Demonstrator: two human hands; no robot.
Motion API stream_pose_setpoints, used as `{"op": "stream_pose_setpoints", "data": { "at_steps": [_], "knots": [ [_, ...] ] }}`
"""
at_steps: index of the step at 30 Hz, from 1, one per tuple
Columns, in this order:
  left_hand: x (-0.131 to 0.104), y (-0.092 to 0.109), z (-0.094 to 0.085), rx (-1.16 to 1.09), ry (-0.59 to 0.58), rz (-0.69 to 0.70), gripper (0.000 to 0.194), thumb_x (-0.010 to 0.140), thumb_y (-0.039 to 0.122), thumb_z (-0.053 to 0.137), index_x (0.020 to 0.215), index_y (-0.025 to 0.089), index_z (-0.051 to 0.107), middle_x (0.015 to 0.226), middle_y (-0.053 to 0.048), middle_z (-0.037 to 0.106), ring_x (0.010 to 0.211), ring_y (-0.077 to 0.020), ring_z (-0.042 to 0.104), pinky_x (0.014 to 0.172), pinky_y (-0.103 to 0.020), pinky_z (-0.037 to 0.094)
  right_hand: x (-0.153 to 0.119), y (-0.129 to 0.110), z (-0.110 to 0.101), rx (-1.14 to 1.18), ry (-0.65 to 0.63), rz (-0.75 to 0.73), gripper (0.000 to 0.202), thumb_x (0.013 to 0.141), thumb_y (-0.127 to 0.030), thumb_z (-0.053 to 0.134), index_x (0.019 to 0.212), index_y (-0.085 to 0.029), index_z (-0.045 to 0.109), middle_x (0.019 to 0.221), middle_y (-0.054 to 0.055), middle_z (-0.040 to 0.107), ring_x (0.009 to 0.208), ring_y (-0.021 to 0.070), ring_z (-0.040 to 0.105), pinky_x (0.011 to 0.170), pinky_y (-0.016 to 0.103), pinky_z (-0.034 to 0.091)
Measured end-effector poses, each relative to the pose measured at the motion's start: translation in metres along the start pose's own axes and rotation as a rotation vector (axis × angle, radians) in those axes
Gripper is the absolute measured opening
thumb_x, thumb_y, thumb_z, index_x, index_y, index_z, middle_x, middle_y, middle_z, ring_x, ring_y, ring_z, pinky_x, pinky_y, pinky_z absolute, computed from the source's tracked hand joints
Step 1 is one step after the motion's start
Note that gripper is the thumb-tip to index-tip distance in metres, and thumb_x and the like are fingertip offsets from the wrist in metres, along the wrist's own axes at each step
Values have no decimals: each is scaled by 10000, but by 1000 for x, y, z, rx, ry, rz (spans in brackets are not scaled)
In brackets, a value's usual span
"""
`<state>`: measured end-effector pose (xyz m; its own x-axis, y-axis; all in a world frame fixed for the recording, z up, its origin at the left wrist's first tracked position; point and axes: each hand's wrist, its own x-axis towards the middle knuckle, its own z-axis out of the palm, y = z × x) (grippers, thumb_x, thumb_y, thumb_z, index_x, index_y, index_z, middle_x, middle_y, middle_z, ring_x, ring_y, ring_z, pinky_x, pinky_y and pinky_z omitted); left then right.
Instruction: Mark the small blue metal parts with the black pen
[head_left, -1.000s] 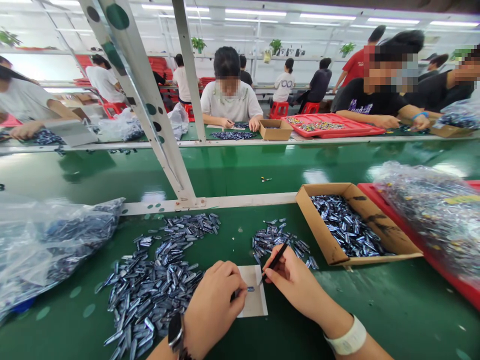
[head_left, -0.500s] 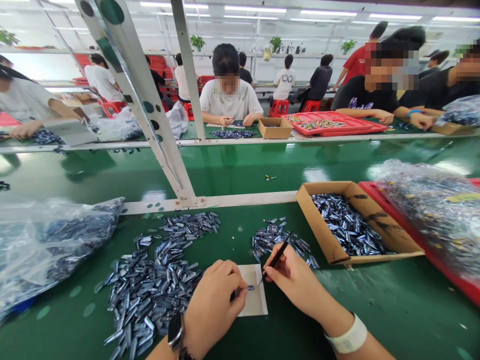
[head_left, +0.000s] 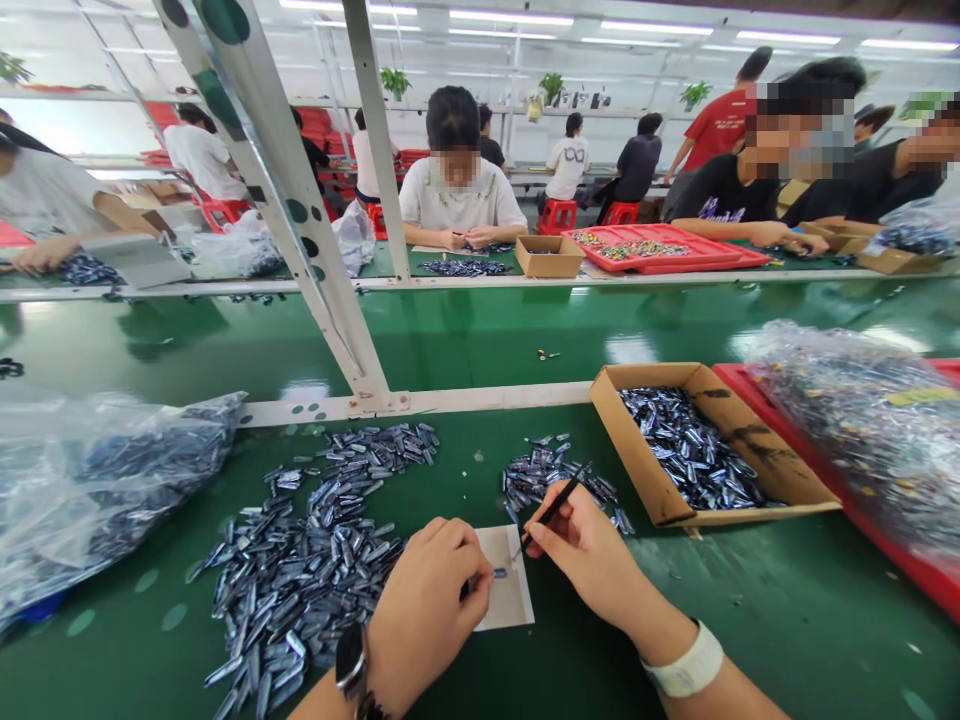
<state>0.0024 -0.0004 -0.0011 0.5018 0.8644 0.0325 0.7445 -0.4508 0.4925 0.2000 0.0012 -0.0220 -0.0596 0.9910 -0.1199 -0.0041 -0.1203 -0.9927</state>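
Note:
My left hand is closed in a pinch at the left side of a pale card. From its fingertips juts a small bluish translucent plastic piece, partly hidden by the fingers. My right hand grips slim black tweezers, whose tip points down over the card's right part, just beyond the piece. A large heap of similar plastic pieces lies to the left of my left hand. Behind my right hand is a smaller pile of such pieces.
A cardboard box of plastic pieces stands at right, beside a red tray under a filled clear bag. Another filled bag lies left. A white metal post rises behind the heap. Co-workers sit across the green belt.
The tweezers' tip has shifted slightly left over the card, nearer the piece. My left hand keeps its pinch. At far right, a co-worker's hands have come closer together.

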Motion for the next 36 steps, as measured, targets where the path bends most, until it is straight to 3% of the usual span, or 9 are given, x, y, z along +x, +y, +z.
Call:
{"op": "stream_pose_setpoints", "data": {
  "at_steps": [11, 26, 36],
  "knots": [
    [0, -1, 1, 3, -40, -16, 168, 832, 89, 625, 708, 201, 644, 854, -8, 638, 855, -198, 571, 786, -347, 459, -4, 2, 11, -135, -88, -51, 149, 849, -227, 624, 890, -238, 481, 802, -14, 608, 722, 187, 670, 715, 362, 565],
    [-1, -1, 2, 16, -11, 6, 158, 821, 108, 618, 712, 217, 654, 848, -5, 646, 841, -192, 586, 775, -339, 473, -4, 3, 10, -136, -97, -68, 157, 838, -169, 613, 895, -242, 486, 800, -17, 607, 724, 184, 664, 703, 338, 559],
    [-2, -2, 1, 62, -55, 61, 200, 849, 73, 609, 851, 248, 706, 922, 4, 660, 887, -197, 597, 775, -345, 478, -3, 2, 9, -190, -115, -117, 134, 844, -142, 589, 901, -234, 509, 836, -6, 605, 759, 179, 643, 710, 323, 542]
  ]
}}
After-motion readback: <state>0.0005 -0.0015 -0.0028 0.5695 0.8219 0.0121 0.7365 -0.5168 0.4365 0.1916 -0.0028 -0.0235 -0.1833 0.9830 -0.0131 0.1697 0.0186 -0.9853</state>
